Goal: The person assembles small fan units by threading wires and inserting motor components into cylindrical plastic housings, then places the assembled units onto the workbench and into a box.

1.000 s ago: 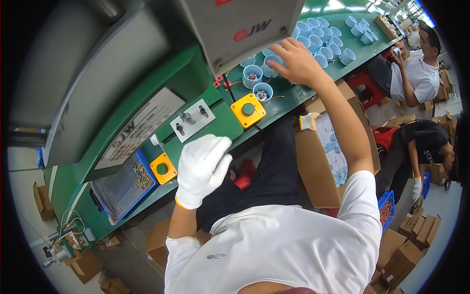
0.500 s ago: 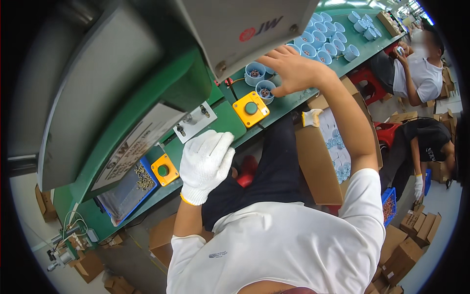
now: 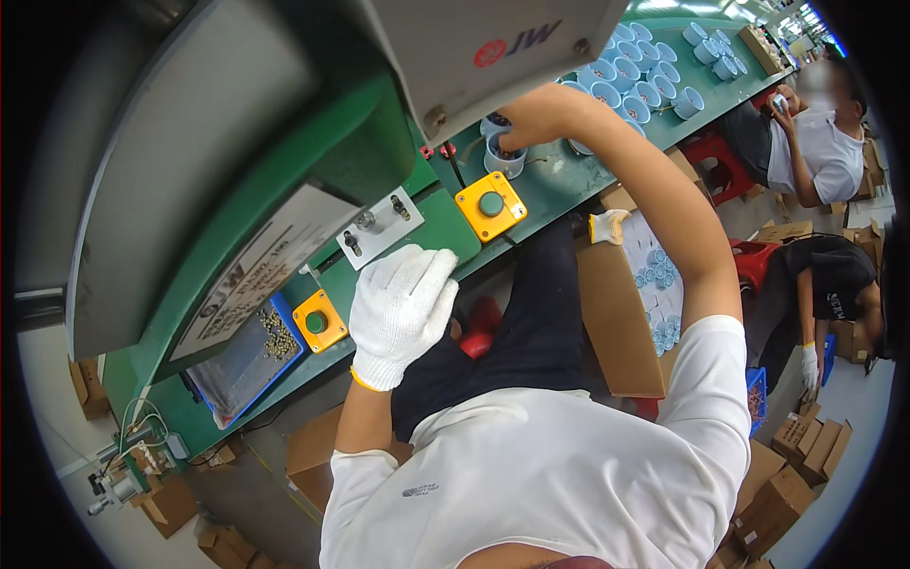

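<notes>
My bare right hand point(image 3: 538, 116) reaches over the green bench, its fingers bent down into the top of a light-blue cup-shaped housing point(image 3: 505, 163). Its fingertips are inside the rim, so their hold is partly hidden. A second blue housing point(image 3: 493, 124) stands just behind, mostly covered by the hand and the machine head. In a white knit glove, my left hand point(image 3: 402, 305) hovers at the bench's front edge, fingers curled together and palm turned from view. Beside it is a metal fixture plate point(image 3: 381, 228) with black clamps and a central post.
Yellow boxes with green buttons point(image 3: 490, 204) point(image 3: 317, 322) flank the fixture. A grey-green press point(image 3: 313, 142) overhangs it. Left stands a blue tray point(image 3: 248, 365) of small metal parts; far right, several blue housings point(image 3: 635, 76). An open carton point(image 3: 616, 322) is beside my leg. Two people sit at right.
My right hand has turned and lowered from spread fingers beside the near housing to fingers dipping into it. The left glove has barely moved. The whole view has shifted slightly.
</notes>
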{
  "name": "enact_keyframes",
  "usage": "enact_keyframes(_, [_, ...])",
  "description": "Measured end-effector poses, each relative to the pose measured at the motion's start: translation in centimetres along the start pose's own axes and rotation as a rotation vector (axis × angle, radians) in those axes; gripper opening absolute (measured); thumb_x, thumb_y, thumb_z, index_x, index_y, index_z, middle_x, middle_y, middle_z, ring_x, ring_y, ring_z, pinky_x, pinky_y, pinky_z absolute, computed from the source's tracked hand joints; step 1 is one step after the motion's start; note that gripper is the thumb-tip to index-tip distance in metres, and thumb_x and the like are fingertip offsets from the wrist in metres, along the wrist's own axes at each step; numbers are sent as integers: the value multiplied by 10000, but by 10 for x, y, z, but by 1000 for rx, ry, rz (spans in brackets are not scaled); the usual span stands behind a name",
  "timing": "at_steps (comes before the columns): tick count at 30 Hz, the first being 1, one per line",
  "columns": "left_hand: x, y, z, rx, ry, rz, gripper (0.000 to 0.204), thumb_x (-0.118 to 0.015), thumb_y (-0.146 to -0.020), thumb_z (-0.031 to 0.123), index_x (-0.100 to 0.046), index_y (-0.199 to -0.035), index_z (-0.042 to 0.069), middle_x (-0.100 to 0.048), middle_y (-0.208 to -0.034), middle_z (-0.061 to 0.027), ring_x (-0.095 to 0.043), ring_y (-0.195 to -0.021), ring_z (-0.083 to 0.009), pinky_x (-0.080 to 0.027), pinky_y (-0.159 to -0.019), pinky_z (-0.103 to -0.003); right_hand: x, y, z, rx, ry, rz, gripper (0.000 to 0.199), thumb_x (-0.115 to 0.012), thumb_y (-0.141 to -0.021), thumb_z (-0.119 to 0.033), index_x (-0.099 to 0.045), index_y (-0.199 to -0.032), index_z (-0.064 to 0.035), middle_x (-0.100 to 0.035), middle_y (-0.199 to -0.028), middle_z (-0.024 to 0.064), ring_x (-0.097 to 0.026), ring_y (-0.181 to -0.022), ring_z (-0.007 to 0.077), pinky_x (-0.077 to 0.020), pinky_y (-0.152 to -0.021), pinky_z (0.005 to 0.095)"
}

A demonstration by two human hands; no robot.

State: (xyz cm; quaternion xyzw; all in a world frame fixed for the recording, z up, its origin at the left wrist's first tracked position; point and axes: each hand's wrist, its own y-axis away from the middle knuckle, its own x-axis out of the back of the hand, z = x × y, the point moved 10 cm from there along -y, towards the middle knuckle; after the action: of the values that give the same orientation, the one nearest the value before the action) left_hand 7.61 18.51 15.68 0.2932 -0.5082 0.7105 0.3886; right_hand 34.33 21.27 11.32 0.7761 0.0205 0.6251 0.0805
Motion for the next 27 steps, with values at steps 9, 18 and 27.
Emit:
enact_keyframes(9, [1,-1,0,-4,1,2,361,-817,-786,130,-753,-1140,104,-722,-1029,-53,-702,-1002,-273,-532,-853,-413,-5,-52,40,68,-50,-104,529,-832,-783,-210,-683,-1267,-59,-698,-1212,186,-671,-1169,360,-557,-969,461])
enact_keyframes(18, [2,2,2,-19,-5,18,375,-820,-786,140,-750,-1153,110,-719,-1044,-49,-698,-1005,-268,-533,-850,-412,28,8,6,136,185,390,533,-816,-786,-158,-671,-1285,-39,-718,-1196,192,-689,-1155,377,-565,-963,449])
enact_keyframes(27, [0,2,1,-1,-17,22,367,-838,-769,124,-758,-1128,122,-731,-1058,-52,-703,-1004,-275,-532,-872,-403,10,-4,19,51,-62,259,426,-722,-819,-52,-660,-1240,-65,-678,-1251,125,-666,-1173,382,-541,-1003,479])
